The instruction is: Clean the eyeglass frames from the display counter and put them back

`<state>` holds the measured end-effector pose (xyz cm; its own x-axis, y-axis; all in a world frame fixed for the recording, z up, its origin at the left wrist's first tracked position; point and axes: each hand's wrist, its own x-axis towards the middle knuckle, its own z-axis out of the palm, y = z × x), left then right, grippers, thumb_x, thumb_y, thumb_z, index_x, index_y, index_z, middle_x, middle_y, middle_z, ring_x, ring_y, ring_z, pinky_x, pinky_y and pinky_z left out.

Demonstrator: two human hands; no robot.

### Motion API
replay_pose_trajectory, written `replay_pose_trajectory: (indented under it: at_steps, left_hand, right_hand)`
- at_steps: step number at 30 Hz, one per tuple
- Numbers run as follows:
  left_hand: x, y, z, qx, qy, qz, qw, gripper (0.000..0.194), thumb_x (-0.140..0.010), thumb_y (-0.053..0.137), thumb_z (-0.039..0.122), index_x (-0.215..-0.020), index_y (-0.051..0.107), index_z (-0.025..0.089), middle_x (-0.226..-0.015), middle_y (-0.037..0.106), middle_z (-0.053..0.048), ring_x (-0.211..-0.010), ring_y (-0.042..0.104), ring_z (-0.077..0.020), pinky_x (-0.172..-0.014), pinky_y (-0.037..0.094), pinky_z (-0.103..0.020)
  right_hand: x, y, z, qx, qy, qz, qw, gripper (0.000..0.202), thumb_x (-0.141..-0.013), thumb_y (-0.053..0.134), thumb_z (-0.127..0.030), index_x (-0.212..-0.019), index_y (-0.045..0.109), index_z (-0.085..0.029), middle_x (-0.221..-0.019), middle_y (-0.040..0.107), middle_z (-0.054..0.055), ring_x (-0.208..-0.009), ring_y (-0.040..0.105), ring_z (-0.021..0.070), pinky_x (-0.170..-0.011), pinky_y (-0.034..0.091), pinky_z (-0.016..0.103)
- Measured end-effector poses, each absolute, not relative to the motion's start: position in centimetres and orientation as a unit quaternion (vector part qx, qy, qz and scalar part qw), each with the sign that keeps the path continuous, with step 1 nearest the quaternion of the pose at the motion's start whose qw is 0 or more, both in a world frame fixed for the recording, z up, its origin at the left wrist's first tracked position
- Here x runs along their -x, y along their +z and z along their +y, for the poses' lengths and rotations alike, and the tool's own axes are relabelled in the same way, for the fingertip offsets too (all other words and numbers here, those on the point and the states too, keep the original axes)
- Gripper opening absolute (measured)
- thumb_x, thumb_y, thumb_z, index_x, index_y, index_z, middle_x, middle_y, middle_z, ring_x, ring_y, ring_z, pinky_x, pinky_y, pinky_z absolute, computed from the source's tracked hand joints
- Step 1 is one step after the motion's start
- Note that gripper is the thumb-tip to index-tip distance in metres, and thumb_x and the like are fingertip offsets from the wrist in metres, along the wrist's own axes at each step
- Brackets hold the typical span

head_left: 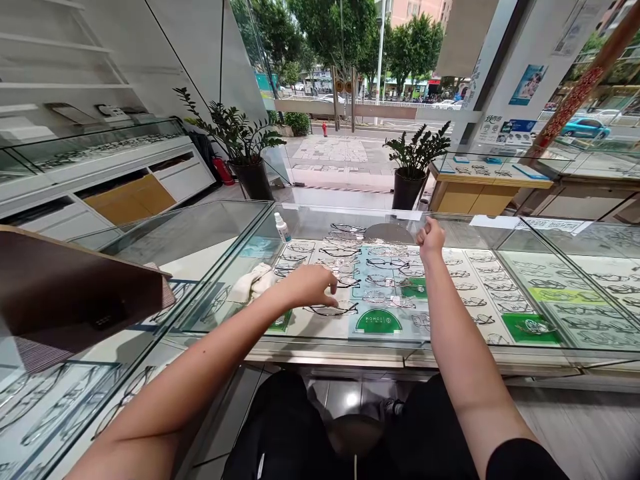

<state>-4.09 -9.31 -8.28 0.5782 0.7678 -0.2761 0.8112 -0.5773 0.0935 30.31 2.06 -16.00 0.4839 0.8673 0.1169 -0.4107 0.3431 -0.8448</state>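
My left hand hovers over the glass display counter, fingers bent downward with a gap between thumb and forefinger. Closest to its fingertips is a pair of eyeglasses; whether they touch it I cannot tell. My right hand is closed in a fist near the far edge of the counter, and anything inside it is hidden. Left of my left hand lies a crumpled white cloth. Behind the cloth stands a small white spray bottle. Rows of eyeglasses spread out between my hands.
Green display cards, one a half-round sign, lie among the glasses. A dark brown panel juts in at the left. Beyond the counter stand two potted plants, one left and one right, before a glass door.
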Motion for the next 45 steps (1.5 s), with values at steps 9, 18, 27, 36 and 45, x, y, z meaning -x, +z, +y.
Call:
replay_pose_trajectory:
  at_steps: [9, 18, 27, 36, 45]
  left_hand:
    - [4.6, -8.1, -10.2, -0.886, -0.092, 0.423, 0.169, 0.015, -0.077, 0.086, 0.042, -0.083, 0.086, 0.028, -0.071, 0.073, -0.003, -0.066, 0.063, -0.0213, -0.061, 0.031, -0.03]
    - [5.5, -8.8, -7.0, -0.845, 0.038, 0.34, 0.411, 0.019, -0.079, 0.082, 0.042, -0.079, 0.085, 0.023, -0.055, 0.058, 0.002, -0.051, 0.045, -0.0127, -0.055, 0.028, -0.029]
    - [0.8, -11.4, -1.2, -0.613, 0.466, 0.303, 0.562, 0.034, -0.077, 0.088, 0.051, -0.082, 0.077, 0.02, -0.105, 0.078, -0.009, -0.104, 0.068, -0.0235, -0.094, 0.048, -0.035]
    - [0.4, -13.8, -1.6, -0.575, 0.486, 0.286, 0.593, 0.038, -0.078, 0.089, 0.053, -0.086, 0.078, 0.018, -0.094, 0.077, -0.007, -0.087, 0.068, -0.0182, -0.086, 0.052, -0.033]
    - [0.6, -13.1, -2.7, -0.582, 0.489, 0.328, 0.561, 0.041, -0.073, 0.091, 0.055, -0.083, 0.078, 0.017, -0.088, 0.074, -0.006, -0.082, 0.066, -0.0187, -0.081, 0.056, -0.034]
  right_hand:
    - [-30.0, -15.5, 2.0, 0.392, 0.424, -0.291, 0.763, 0.065, -0.083, 0.075, -0.047, -0.061, 0.016, -0.029, -0.04, 0.014, -0.013, -0.036, 0.01, 0.0056, -0.035, 0.01, 0.027]
    - [-27.6, -13.2, 0.0, 0.351, 0.47, -0.368, 0.721, 0.066, -0.084, 0.075, -0.051, -0.059, 0.019, -0.027, -0.044, 0.017, -0.012, -0.04, 0.013, 0.0064, -0.038, 0.014, 0.026]
    - [-21.5, -11.9, -2.5, 0.3, 0.536, -0.457, 0.643, 0.071, -0.083, 0.075, -0.059, -0.053, 0.02, -0.027, -0.043, 0.011, -0.012, -0.039, 0.008, 0.0051, -0.043, 0.01, 0.027]
    - [-19.8, -12.1, -3.0, 0.279, 0.602, -0.481, 0.573, 0.036, -0.075, 0.075, -0.033, -0.069, 0.04, -0.025, -0.061, 0.04, -0.007, -0.05, 0.03, 0.0095, -0.048, 0.029, 0.025]
    - [-18.3, -12.8, -3.1, 0.287, 0.574, -0.521, 0.563, 0.032, -0.069, 0.085, -0.026, -0.079, 0.055, -0.024, -0.08, 0.059, -0.004, -0.067, 0.048, 0.0128, -0.063, 0.04, 0.027]
